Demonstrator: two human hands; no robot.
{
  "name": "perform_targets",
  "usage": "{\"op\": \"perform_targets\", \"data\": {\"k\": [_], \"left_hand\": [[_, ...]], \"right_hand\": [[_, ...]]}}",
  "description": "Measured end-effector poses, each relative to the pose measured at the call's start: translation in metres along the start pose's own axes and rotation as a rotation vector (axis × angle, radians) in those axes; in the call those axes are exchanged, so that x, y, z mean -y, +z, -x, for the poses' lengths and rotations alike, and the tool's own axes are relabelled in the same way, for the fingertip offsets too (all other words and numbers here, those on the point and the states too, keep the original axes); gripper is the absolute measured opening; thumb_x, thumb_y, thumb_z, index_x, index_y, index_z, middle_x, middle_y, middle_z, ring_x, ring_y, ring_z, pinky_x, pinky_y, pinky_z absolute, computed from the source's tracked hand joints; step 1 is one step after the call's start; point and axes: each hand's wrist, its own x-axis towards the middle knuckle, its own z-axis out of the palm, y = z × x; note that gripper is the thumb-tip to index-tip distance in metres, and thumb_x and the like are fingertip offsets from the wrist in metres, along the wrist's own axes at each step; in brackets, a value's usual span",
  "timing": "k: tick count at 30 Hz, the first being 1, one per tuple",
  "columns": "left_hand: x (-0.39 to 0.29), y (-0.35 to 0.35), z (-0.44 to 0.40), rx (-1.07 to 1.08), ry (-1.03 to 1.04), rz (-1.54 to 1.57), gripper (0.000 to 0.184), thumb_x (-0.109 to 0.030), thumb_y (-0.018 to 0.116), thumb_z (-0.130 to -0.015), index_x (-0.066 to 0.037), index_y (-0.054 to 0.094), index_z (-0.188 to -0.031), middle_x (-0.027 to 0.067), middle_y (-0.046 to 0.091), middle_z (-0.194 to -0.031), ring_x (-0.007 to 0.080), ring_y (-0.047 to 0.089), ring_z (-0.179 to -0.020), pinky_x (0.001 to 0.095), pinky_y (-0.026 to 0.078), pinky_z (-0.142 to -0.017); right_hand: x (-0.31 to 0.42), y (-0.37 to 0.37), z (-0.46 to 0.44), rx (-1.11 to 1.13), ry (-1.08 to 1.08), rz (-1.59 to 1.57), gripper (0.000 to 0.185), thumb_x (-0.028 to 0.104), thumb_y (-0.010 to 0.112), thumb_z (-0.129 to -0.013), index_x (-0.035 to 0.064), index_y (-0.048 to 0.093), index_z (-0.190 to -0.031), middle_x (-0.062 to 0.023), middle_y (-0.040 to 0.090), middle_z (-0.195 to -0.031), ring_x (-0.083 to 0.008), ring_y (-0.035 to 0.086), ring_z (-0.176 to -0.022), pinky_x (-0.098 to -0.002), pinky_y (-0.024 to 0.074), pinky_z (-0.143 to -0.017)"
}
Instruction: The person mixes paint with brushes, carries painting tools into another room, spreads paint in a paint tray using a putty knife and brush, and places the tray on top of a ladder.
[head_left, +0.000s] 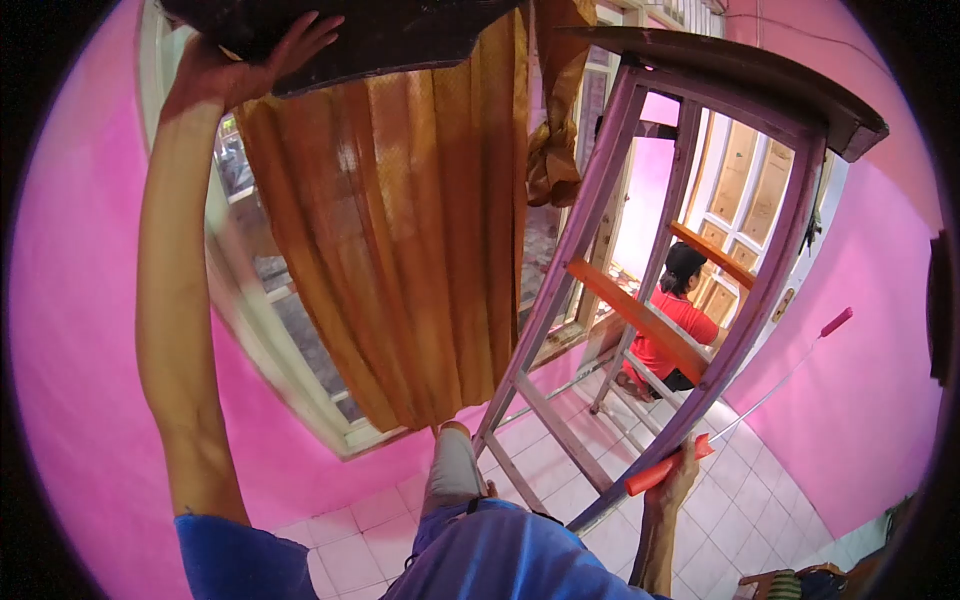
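My left hand [245,75] is raised at the upper left, its fingers stretched out and apart against the underside of a dark board [390,45]. The top of that board runs out of view. At the lower right, my right hand [676,482] is closed around the red handle of a small paint roller [668,468]. Its thin wire reaches up and right to a pink roller head. Beside this hand stands a stepladder [640,310] with orange rungs and a dark, wide top; I cannot tell whether the hand touches its rail.
A brown-orange curtain [400,240] hangs over the barred window on the left. Beyond the ladder a person in a red shirt [668,330] crouches by a white-framed door [740,190]. Pink walls [850,330] surround the tiled floor [740,510]. Assorted items [810,582] lie at the lower right.
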Motion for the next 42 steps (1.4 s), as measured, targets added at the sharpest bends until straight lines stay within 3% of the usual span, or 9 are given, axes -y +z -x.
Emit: {"op": "perform_targets", "data": {"k": [5,16,19,24,27,36,38,39,42], "left_hand": [[0.025,0.039,-0.021,-0.021,0.088,-0.034,0.068,-0.038,0.056,-0.083,-0.008,0.034,-0.14,0.0364,0.014,-0.141,0.0498,0.027,-0.13,0.0562,0.05,-0.089],[0.044,0.091,-0.143,0.238,0.18,-0.314,0.056,-0.043,0.048,-0.087,-0.008,0.048,-0.131,0.0369,0.022,-0.137,0.0568,0.024,-0.126,0.0579,0.049,-0.088],[0.073,0.119,-0.175,0.028,0.186,-0.26,0.052,-0.041,0.047,-0.088,-0.006,0.051,-0.126,0.0328,0.025,-0.139,0.0573,0.032,-0.121,0.0619,0.046,-0.089],[0.135,0.129,-0.227,0.635,0.353,-0.571,0.053,-0.046,0.025,-0.093,-0.011,0.058,-0.116,0.0193,0.056,-0.119,0.0382,0.054,-0.108,0.0631,0.044,-0.087],[0.193,0.165,-0.215,0.329,0.361,-0.591,0.063,-0.047,0.013,-0.093,-0.009,0.058,-0.115,0.0166,0.062,-0.11,0.0332,0.058,-0.103,0.0579,0.047,-0.086],[0.28,0.177,-0.241,0.448,0.103,-0.368,0.086,-0.063,0.002,-0.091,0.003,0.042,-0.128,0.0236,0.056,-0.119,0.0382,0.056,-0.11,0.0546,0.044,-0.094],[0.293,0.179,-0.251,0.471,0.068,-0.309,0.079,-0.061,0.012,-0.094,0.003,0.044,-0.127,0.024,0.056,-0.118,0.039,0.056,-0.109,0.0571,0.044,-0.094],[0.3,0.184,-0.247,0.127,0.154,-0.261,0.064,-0.045,0.036,-0.088,-0.001,0.034,-0.134,0.022,0.046,-0.129,0.0388,0.049,-0.117,0.0594,0.04,-0.096],[0.308,0.183,-0.249,-0.059,0.176,-0.114,0.067,-0.026,0.057,-0.078,-0.004,0.032,-0.136,0.0156,0.048,-0.13,0.0326,0.054,-0.11,0.065,0.035,-0.094]], "right_hand": [[-0.002,-0.003,-0.002,0.014,-0.014,0.001,0.027,0.035,0.063,-0.088,0.0124,0.049,-0.095,0.005,0.043,-0.072,-0.0062,0.044,-0.062,-0.0237,0.0354,-0.053],[0.0,-0.001,0.0,-0.025,-0.037,-0.017,0.023,0.032,0.061,-0.09,0.0134,0.048,-0.091,0.0056,0.042,-0.071,-0.0057,0.043,-0.06,-0.0229,0.0349,-0.053],[-0.003,-0.004,0.0,-0.038,-0.041,-0.031,0.022,0.031,0.061,-0.09,0.0135,0.047,-0.091,0.0056,0.042,-0.071,-0.0056,0.043,-0.06,-0.0235,0.0362,-0.053],[-0.01,-0.008,-0.005,-0.067,-0.053,-0.051,0.022,0.033,0.062,-0.089,0.015,0.049,-0.088,0.0069,0.045,-0.071,-0.0054,0.044,-0.062,-0.0228,0.0356,-0.054],[-0.009,-0.004,-0.004,-0.09,-0.073,-0.064,0.022,0.032,0.063,-0.089,0.015,0.049,-0.088,0.0068,0.044,-0.071,-0.0055,0.044,-0.061,-0.0228,0.036,-0.054],[-0.006,-0.001,0.0,-0.086,-0.047,-0.068,0.024,0.032,0.065,-0.087,0.0141,0.05,-0.091,0.0056,0.046,-0.072,-0.0066,0.045,-0.061,-0.0241,0.0378,-0.052],[-0.005,-0.002,-0.001,-0.093,-0.042,-0.065,0.024,0.032,0.065,-0.087,0.014,0.05,-0.091,0.0055,0.046,-0.072,-0.0067,0.045,-0.061,-0.0241,0.0377,-0.052],[-0.005,-0.003,-0.001,-0.076,-0.025,-0.063,0.024,0.032,0.065,-0.087,0.014,0.05,-0.091,0.0054,0.046,-0.072,-0.0066,0.045,-0.06,-0.024,0.0375,-0.052],[-0.007,-0.008,-0.005,-0.052,-0.005,-0.085,0.02,0.027,0.063,-0.088,0.0138,0.048,-0.09,0.005,0.046,-0.072,-0.0066,0.045,-0.059,-0.0236,0.0376,-0.051]]}}
